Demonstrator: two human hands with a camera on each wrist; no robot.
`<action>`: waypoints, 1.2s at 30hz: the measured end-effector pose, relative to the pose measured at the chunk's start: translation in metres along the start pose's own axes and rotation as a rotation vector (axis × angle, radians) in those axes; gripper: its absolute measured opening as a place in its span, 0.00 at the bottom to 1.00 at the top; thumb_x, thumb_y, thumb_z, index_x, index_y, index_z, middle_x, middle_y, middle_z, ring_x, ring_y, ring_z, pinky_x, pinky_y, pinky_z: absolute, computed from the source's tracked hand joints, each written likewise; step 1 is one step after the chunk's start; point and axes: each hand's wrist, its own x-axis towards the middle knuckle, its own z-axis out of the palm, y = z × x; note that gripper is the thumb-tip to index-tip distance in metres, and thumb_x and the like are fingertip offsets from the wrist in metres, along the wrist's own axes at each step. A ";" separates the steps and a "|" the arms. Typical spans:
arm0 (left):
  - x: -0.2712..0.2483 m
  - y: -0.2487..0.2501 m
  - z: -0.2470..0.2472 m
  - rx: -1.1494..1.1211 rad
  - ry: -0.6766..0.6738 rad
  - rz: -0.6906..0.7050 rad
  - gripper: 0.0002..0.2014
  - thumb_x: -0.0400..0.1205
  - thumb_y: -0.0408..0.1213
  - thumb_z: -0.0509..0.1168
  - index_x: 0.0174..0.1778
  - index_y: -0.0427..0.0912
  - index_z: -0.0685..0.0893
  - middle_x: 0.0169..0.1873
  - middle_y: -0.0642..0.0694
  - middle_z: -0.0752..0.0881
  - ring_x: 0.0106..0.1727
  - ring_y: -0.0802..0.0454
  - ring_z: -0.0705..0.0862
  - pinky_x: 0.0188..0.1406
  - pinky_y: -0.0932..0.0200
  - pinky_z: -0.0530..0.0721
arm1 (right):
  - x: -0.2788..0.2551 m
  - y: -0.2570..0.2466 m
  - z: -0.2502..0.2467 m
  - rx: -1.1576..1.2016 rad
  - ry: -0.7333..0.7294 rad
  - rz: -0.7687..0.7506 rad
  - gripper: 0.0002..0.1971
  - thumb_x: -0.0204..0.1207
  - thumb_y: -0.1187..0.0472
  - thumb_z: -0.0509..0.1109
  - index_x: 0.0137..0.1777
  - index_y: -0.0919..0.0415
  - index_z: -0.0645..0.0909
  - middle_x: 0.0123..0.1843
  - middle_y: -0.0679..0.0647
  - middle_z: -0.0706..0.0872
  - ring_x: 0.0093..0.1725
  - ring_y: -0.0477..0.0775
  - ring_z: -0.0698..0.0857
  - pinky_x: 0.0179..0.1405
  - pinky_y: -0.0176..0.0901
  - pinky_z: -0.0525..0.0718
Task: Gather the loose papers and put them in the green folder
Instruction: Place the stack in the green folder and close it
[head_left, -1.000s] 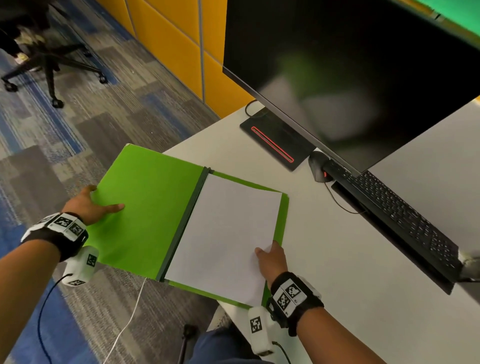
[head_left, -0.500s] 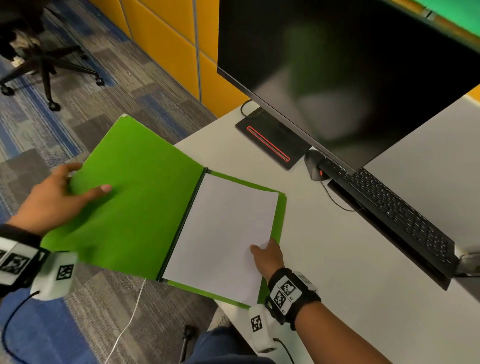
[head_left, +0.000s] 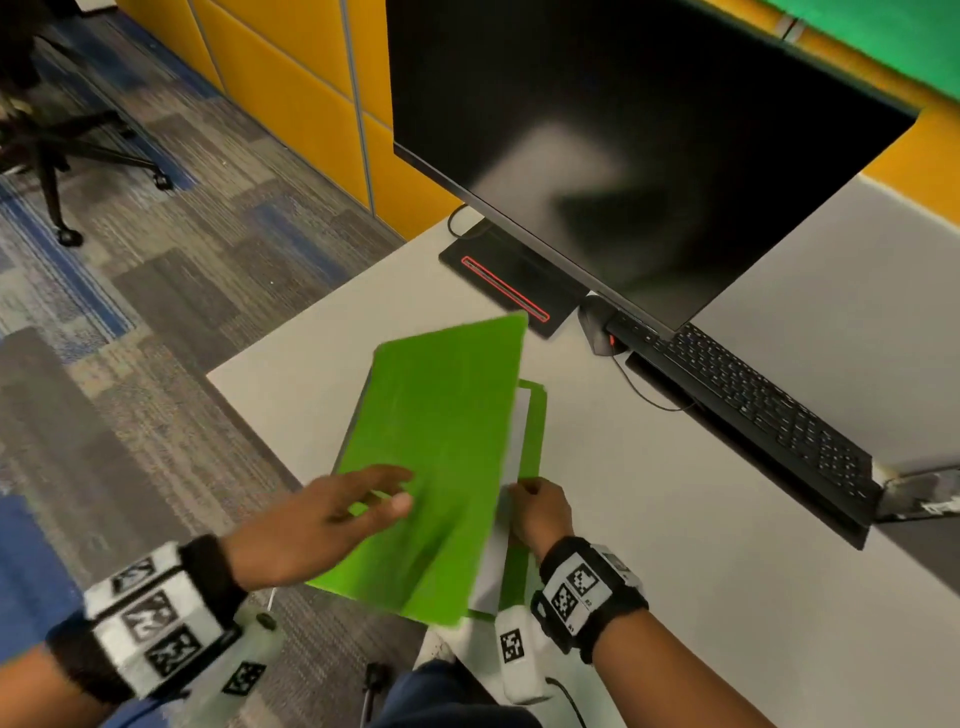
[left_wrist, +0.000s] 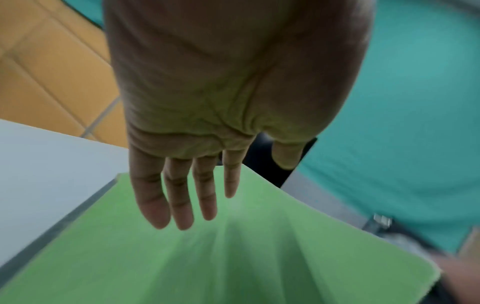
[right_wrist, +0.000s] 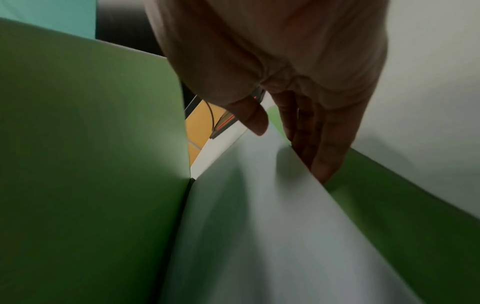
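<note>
The green folder (head_left: 441, 441) lies at the desk's near left corner, its front cover swung most of the way over the white papers (head_left: 514, 452). Only a narrow strip of paper shows along the right edge. My left hand (head_left: 384, 493) presses flat, fingers straight, on the cover's outer face (left_wrist: 233, 257). My right hand (head_left: 540, 509) pinches the right edge of the papers (right_wrist: 272, 226), thumb on top and fingers between the sheets and the back cover (right_wrist: 402, 205). The cover's inner face (right_wrist: 91, 144) stands steeply beside that hand.
A big dark monitor (head_left: 623, 130) hangs over the white desk (head_left: 675, 519), with its black base (head_left: 504, 286), a mouse (head_left: 595, 325) and a black keyboard (head_left: 753, 405) to the right. An office chair (head_left: 47, 140) stands on the carpet at far left.
My left hand has swung the front cover up from lying flat on the left and over to the right, onto the papers. The right hand stayed at the papers' edge.
</note>
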 end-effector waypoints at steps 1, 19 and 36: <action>0.009 -0.012 0.011 0.125 0.004 -0.016 0.46 0.61 0.82 0.43 0.69 0.61 0.74 0.66 0.64 0.79 0.64 0.65 0.81 0.66 0.60 0.79 | 0.002 0.005 -0.002 0.052 -0.019 0.014 0.11 0.72 0.59 0.68 0.50 0.61 0.87 0.53 0.62 0.90 0.55 0.65 0.87 0.58 0.52 0.85; 0.076 -0.068 0.051 0.315 0.484 -0.556 0.25 0.78 0.41 0.65 0.70 0.39 0.71 0.63 0.32 0.74 0.59 0.27 0.80 0.55 0.36 0.82 | -0.005 0.011 -0.013 0.138 -0.009 0.129 0.11 0.69 0.59 0.66 0.26 0.49 0.75 0.37 0.54 0.82 0.42 0.55 0.82 0.56 0.54 0.87; 0.125 -0.085 -0.089 0.145 0.491 -0.443 0.07 0.72 0.30 0.71 0.43 0.42 0.93 0.41 0.37 0.92 0.46 0.37 0.89 0.49 0.52 0.84 | 0.025 -0.041 0.002 0.277 -0.092 0.127 0.15 0.69 0.78 0.72 0.26 0.61 0.78 0.18 0.53 0.83 0.22 0.51 0.81 0.32 0.46 0.88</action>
